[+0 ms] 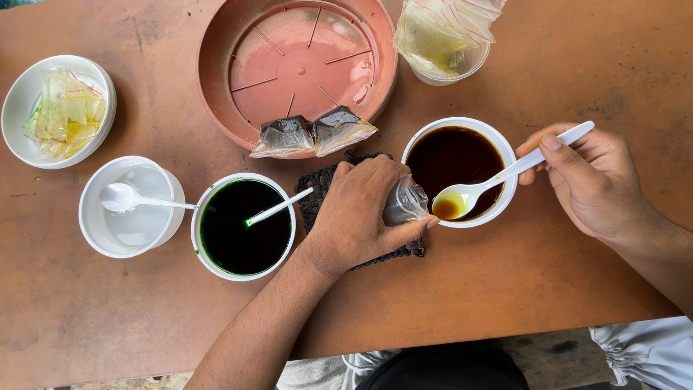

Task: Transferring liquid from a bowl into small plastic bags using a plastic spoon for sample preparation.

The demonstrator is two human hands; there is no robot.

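My left hand is closed around a small clear plastic bag, held over a dark woven mat. My right hand grips a white plastic spoon whose bowl carries a little amber-brown liquid just at the rim of a white bowl of dark brown liquid. The spoon's tip is close to the bag's mouth and my left thumb.
A white bowl of dark green liquid with a spoon sits left of the mat. Further left are a bowl of clear liquid with a spoon and a bowl of yellow packets. A terracotta tray holds two filled dark bags. A cup with bags stands behind.
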